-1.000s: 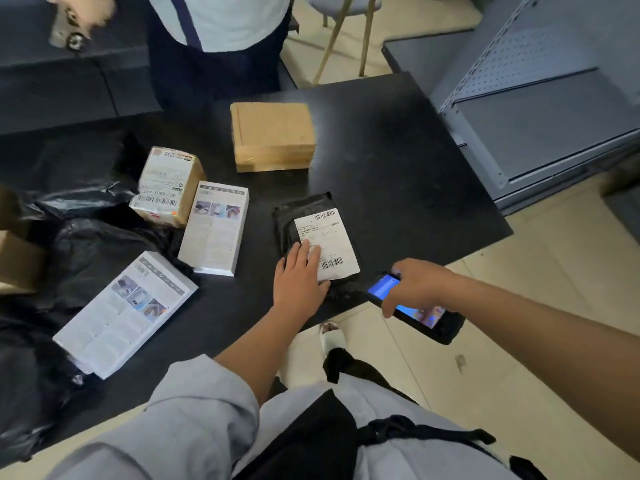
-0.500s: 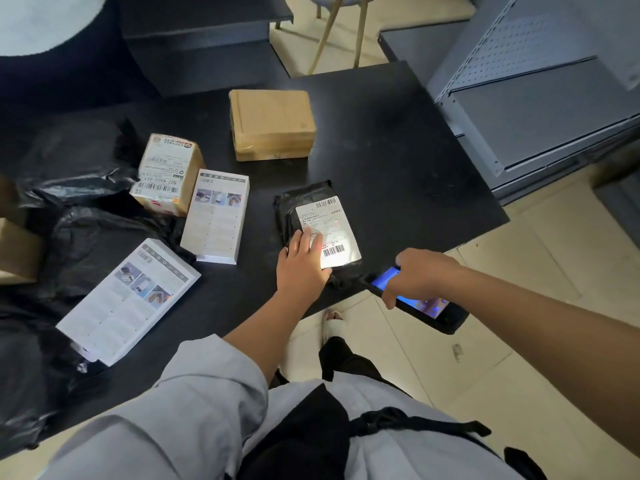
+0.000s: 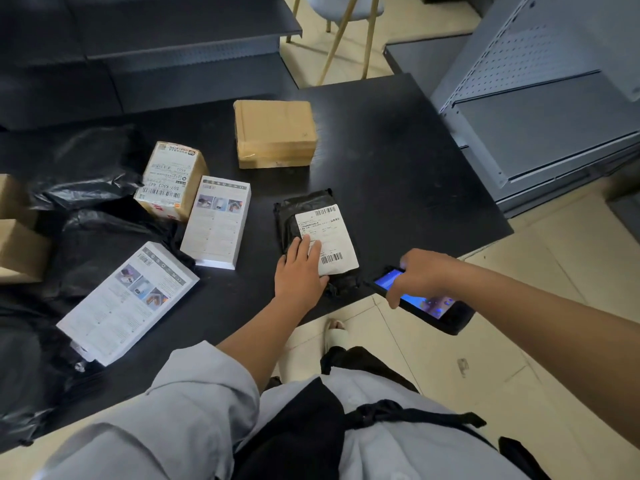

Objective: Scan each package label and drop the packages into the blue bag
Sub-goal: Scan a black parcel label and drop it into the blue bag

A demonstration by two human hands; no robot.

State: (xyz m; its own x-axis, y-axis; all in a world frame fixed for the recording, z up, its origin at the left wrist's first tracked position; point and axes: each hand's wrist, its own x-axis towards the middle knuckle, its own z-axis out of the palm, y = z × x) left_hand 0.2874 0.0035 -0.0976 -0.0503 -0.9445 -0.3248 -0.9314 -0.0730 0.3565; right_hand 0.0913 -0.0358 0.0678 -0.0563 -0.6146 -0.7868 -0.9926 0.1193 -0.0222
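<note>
A black poly package point(image 3: 313, 216) with a white shipping label point(image 3: 327, 239) lies flat near the front edge of the dark counter point(image 3: 398, 161). The left hand point(image 3: 300, 271) rests on it with fingers straight and close together, fingertips on the label's lower left part. Just to the right, off the counter edge, the right hand point(image 3: 420, 273) grips a handheld scanner point(image 3: 424, 301) — its screen glows blue (top end aimed at the package). Further left lie two white printed boxes point(image 3: 216, 221), a labelled carton point(image 3: 169, 178), a plain brown box point(image 3: 275, 133) and crumpled black bags point(image 3: 90, 168).
</note>
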